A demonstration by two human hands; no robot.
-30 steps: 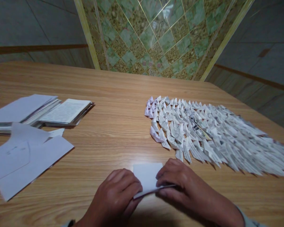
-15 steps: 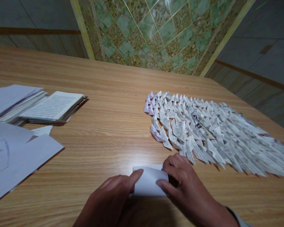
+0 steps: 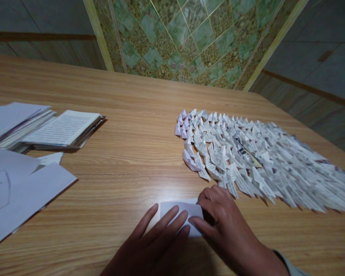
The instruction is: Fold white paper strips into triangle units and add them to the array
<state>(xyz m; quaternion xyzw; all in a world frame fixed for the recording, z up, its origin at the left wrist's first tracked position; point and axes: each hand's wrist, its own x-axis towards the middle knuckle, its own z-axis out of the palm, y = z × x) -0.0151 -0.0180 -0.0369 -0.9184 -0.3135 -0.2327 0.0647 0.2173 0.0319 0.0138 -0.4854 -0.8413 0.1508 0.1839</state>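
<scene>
Wood-grain table [image 3: 126, 161] across most of view. Mass of folded paper boats [image 3: 264, 161] at 3 to 4 o'clock. Loose sheets [image 3: 37, 199] at 8 o'clock; paper stack [image 3: 64, 128] at 9. Left hand [image 3: 158, 237] at 6 o'clock: grip released, fingers spread over paper. Right hand [image 3: 222, 218] at 5: grip pinching paper's 3 o'clock end, thumb on top. Folded white paper [image 3: 192, 209] on table, 6 o'clock. Just changed: from left thumb on flap to fingers laid across; probably now creasing.
</scene>
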